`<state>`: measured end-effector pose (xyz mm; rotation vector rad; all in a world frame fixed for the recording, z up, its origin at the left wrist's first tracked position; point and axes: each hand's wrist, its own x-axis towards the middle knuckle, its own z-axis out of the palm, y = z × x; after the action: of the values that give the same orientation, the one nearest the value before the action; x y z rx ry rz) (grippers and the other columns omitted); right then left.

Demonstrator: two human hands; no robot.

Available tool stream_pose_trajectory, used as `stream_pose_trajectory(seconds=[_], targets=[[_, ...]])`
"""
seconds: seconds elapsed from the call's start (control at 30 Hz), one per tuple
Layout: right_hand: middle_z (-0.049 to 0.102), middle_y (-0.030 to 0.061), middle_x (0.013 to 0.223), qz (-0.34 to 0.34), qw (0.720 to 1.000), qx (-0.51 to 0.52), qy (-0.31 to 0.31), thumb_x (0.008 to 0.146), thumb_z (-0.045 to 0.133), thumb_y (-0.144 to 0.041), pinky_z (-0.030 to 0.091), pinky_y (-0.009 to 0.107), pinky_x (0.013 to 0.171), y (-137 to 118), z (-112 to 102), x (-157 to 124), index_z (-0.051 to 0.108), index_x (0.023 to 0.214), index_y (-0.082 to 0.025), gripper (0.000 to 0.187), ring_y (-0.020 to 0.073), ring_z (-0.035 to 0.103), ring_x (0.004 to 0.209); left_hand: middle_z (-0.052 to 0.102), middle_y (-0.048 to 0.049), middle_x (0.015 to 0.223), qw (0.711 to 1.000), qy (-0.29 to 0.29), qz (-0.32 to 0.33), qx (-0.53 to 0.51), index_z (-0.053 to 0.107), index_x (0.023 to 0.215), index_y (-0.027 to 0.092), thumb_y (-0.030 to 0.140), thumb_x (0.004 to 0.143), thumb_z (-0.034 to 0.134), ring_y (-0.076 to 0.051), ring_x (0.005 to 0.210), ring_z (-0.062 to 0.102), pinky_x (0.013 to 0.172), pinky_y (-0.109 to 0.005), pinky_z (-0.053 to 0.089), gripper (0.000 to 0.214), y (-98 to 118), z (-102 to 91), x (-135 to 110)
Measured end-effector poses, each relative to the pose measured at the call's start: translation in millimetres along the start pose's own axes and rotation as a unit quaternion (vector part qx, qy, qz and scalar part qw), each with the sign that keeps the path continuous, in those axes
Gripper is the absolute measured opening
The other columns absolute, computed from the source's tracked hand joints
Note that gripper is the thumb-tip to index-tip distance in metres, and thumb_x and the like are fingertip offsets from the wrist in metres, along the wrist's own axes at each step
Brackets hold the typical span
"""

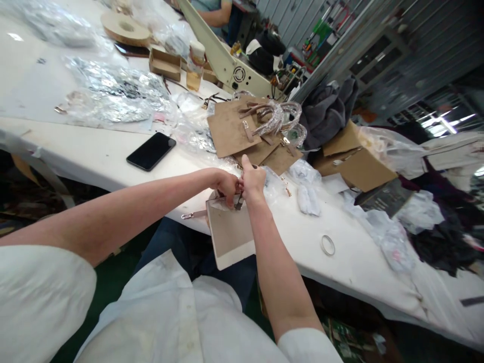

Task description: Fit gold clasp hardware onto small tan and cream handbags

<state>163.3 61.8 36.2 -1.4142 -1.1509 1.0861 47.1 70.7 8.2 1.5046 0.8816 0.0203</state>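
Note:
A pale beige bag (230,229) with light edges rests at the table's front edge, tilted above my lap. A narrow strap with a metal buckle (188,216) sticks out from its left side. My left hand (228,186) is closed at the bag's upper edge, fingers pointing down beside a small dark metal piece (239,203). Right against it, my right hand (252,179) is closed in a fist with the thumb up. What lies inside that fist is hidden. Just beyond the hands are brown flat panels (230,132) with straps and plastic-wrapped handles (278,118).
A black phone (151,151) lies to the left, a roll of tape (328,245) to the right. Crumpled plastic (121,96), a jar (195,68) and a cream machine (234,70) stand farther back. An open cardboard box (357,159) is at right. Another person's arm (217,17) shows behind.

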Motion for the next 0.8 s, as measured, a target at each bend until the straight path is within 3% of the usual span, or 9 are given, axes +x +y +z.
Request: stream_pose_trajectory(seconds=[0.1,0.23,0.33,0.53,0.8], targets=[[0.026,-0.0096,0.046,-0.004,0.994,0.093,-0.050,0.090,0.075,-0.077,0.014,0.026,0.032,-17,-23,-28,0.028,0.059,-0.028,0.074,0.0081,0.023,0.036,0.072,-0.0022,0.076,0.999,-0.027,-0.019,0.005,0.076,0.073,0.018,0.024,0.040,0.094,-0.030,0.087,0.071,0.083,-0.044,0.062,0.039,2,0.4,-8],[0.027,-0.0086,0.046,-0.175,0.970,0.165,-0.022,0.098,0.072,-0.069,0.019,0.025,0.034,-29,-48,-69,0.031,0.056,-0.025,0.073,0.0075,0.022,0.036,0.076,-0.0038,0.081,0.999,-0.033,-0.021,-0.010,0.079,0.078,0.019,0.025,0.038,0.096,-0.028,0.085,0.071,0.076,-0.039,0.062,0.045,1,-0.3,-11],[0.029,-0.0079,0.047,-0.227,0.958,0.172,-0.011,0.101,0.073,-0.063,0.023,0.025,0.036,-23,-47,-85,0.034,0.055,-0.024,0.071,0.0077,0.025,0.037,0.074,-0.0043,0.076,0.998,-0.055,-0.033,-0.015,0.076,0.076,0.018,0.026,0.036,0.098,-0.026,0.078,0.070,0.069,-0.036,0.061,0.046,-1,-2.0,-7],[0.032,-0.0078,0.046,-0.241,0.954,0.179,-0.004,0.103,0.072,-0.061,0.025,0.024,0.036,-6,-33,-85,0.036,0.056,-0.024,0.071,0.0079,0.028,0.037,0.073,-0.0046,0.076,0.998,-0.055,-0.015,-0.019,0.074,0.075,0.017,0.027,0.038,0.099,-0.027,0.077,0.071,0.070,-0.038,0.062,0.045,-6,-3.3,-4],[0.031,-0.0088,0.047,-0.190,0.966,0.169,-0.034,0.097,0.075,-0.069,0.024,0.024,0.034,-6,-31,-76,0.035,0.057,-0.025,0.072,0.0076,0.028,0.036,0.071,-0.0022,0.071,0.999,-0.040,-0.010,-0.009,0.076,0.070,0.018,0.023,0.040,0.096,-0.024,0.072,0.068,0.066,-0.035,0.060,0.037,-5,-2.9,-2]])
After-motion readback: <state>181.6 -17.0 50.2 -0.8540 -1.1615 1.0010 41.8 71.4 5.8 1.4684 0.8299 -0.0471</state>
